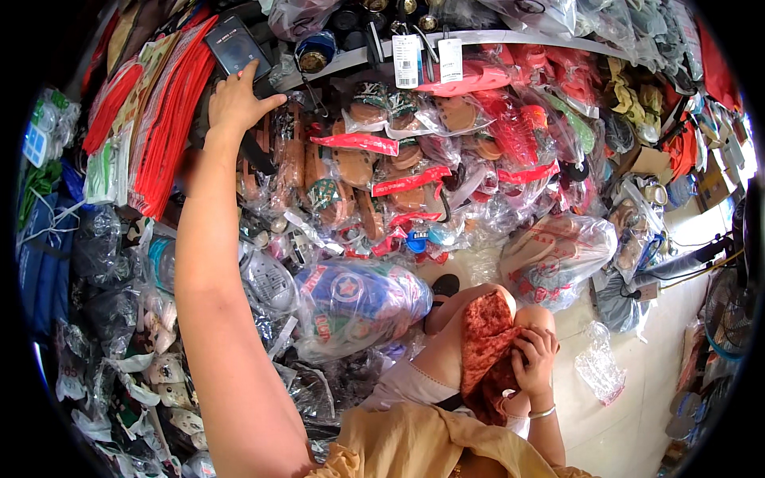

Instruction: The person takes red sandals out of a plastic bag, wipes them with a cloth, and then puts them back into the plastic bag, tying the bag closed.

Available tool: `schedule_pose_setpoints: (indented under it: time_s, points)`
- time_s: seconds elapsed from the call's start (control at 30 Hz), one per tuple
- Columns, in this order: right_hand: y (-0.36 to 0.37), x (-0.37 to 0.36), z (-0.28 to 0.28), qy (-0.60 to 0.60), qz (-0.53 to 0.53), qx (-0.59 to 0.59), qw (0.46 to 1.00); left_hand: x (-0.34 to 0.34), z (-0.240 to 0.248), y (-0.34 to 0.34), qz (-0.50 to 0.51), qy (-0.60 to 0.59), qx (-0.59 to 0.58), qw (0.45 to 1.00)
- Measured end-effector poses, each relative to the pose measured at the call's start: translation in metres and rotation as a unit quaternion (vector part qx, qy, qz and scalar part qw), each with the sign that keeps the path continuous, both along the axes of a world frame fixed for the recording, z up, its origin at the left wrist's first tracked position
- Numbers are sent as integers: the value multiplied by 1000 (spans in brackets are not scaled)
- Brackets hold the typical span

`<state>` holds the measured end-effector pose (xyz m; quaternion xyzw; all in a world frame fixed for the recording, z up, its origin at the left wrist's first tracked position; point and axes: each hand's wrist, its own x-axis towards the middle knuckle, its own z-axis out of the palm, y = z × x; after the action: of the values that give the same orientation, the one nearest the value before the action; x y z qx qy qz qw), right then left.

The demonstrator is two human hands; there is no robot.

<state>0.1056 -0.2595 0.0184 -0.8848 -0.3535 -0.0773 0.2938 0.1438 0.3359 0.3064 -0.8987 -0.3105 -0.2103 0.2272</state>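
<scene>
Far to the left of the left hand, blue and dark bags (56,255) piled at the edge, with small green packets (40,131) above them. Just left of that hand, a hanging sheaf of red flat packets (163,119), edges fanned downward. Left hand (235,99) raised high on an outstretched arm, fingers together and thumb out to the right, fingertips pressed on the lower edge of a dark flat box (231,45) that sits tilted among the goods at shelf height; grip looks like a light pinch, though whether the box is truly held or only touched cannot be told. Right of the hand, a white shelf edge (494,36) with two white paper tags (406,60) hanging from it. Below and right of the hand, rows of sandals in clear plastic bags (382,167), many with red header strips. Lower down, beside the forearm, a big clear bag with blue and red round-patterned goods (358,307), and a grey dome-shaped item in plastic (267,283) touching the arm's right side. Further right, another bulging clear bag of sandals (558,259) on the pale floor (637,398). Right hand (535,354) low, well apart from the left one, fingers curled and pressed onto a rust-red patterned cloth (486,342) over a bent knee, a thin bangle (542,413) at the wrist. Right of this hand, a small crumpled clear bag (599,368) on the floor.
</scene>
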Motion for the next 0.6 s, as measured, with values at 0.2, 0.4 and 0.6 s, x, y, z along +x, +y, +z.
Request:
schedule_pose_setpoints:
  time_s: [0.2, 0.4, 0.6]
  points:
    - [1, 2, 1, 11, 3, 6, 1000, -2, -2, -5, 5, -20, 17, 1000]
    - [1, 3, 3, 7, 4, 5, 1000, -11, -9, -8, -45, -57, 28, 997]
    - [0, 3, 1, 5, 6, 6, 1000, -11, -10, -5, -50, -66, 25, 996]
